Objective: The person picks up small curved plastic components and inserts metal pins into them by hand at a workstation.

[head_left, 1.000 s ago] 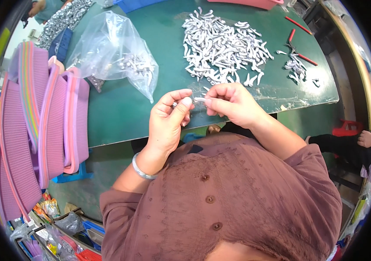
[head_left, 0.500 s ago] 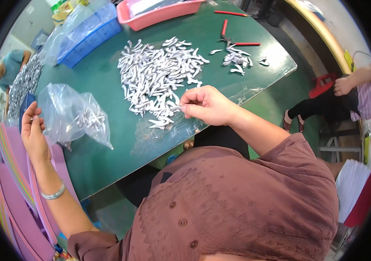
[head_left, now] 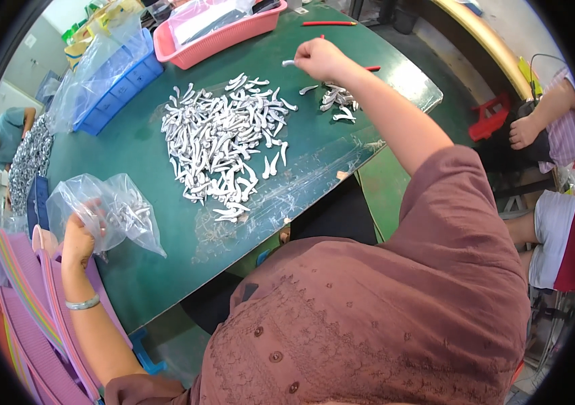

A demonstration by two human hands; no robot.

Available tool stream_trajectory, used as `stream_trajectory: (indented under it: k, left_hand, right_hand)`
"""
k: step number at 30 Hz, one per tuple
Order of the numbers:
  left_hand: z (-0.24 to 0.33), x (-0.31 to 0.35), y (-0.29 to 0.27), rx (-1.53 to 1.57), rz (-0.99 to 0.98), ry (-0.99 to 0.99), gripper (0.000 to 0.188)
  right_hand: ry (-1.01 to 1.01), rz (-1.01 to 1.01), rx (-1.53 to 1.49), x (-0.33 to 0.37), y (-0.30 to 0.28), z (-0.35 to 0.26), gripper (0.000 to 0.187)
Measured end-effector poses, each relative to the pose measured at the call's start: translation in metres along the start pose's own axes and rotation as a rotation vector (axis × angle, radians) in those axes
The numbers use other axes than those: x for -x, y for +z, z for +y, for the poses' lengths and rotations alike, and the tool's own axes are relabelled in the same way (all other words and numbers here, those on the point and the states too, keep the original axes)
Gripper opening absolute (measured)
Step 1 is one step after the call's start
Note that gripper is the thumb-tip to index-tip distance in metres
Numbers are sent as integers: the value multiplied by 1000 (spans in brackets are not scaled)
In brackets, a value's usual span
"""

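Observation:
My right hand (head_left: 324, 61) reaches over the far right of the table, pinching a small curved silver-white metal piece (head_left: 289, 63). Under and behind that hand lie pliers with red handles (head_left: 372, 68), mostly hidden by it. A small heap of similar pieces (head_left: 339, 100) sits just nearer me. The large pile of curved pieces (head_left: 223, 138) spreads over the table's middle. At left, my left hand (head_left: 85, 229) is at the clear plastic bag (head_left: 108, 209), its fingers seen through the film, apart and apparently holding nothing. Several pieces lie inside the bag.
A blue basket (head_left: 119, 84) with plastic film and a pink basket (head_left: 223, 37) stand at the back of the green table (head_left: 328, 162). A red-handled tool (head_left: 328, 23) lies at the far edge. Purple striped material (head_left: 31, 283) fills the left side. Other people are at both sides.
My right hand has moved from the big pile to the far right, above the pliers, with a piece in its fingers. My left hand has moved into the plastic bag. The view has shifted somewhat.

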State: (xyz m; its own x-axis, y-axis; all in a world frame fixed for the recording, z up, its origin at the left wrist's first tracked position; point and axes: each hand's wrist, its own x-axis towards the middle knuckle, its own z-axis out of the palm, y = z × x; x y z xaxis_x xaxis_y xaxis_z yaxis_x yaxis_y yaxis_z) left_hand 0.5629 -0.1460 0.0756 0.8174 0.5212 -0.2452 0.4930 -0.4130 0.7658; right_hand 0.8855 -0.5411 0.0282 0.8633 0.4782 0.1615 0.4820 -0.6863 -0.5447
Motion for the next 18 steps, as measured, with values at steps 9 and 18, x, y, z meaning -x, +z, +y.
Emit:
stream_trajectory:
  k: [9,18]
  left_hand:
    - [-23,9,-15,-162,210,203,26]
    - [-3,52,2,-417,555,533,22]
  right_hand:
    - [111,-84,492,-51,15,4,22]
    - [141,26,408,-51,11,17,20]
